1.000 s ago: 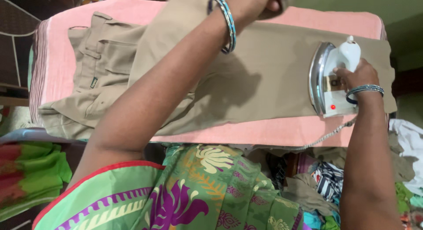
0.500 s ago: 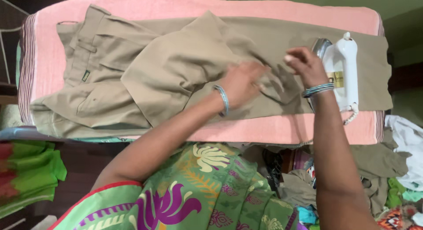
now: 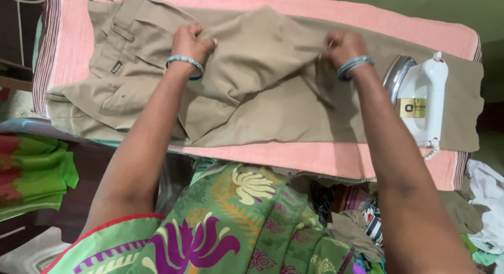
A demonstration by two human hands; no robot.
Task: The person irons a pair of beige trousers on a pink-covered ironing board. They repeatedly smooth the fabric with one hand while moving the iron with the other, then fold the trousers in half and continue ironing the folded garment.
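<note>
Khaki trousers [image 3: 273, 103] lie across a pink-covered ironing board [image 3: 325, 158], waistband at the left. One leg is folded back over the other. My left hand [image 3: 190, 42] grips the folded leg's cloth near the waist. My right hand [image 3: 341, 47] pinches the same fold further right. A white electric iron [image 3: 422, 100] rests on its side on the trouser leg, just right of my right wrist, untouched.
A heap of mixed clothes [image 3: 472, 211] lies below the board at the right. Green and red cloth [image 3: 31, 174] sits at the lower left. My green patterned garment [image 3: 236, 221] fills the foreground. A green wall [image 3: 451, 6] stands behind the board.
My right hand let go of the iron, which now lies on its side. My left hand lowered the raised trouser leg, and both hands moved up to grip the folded cloth.
</note>
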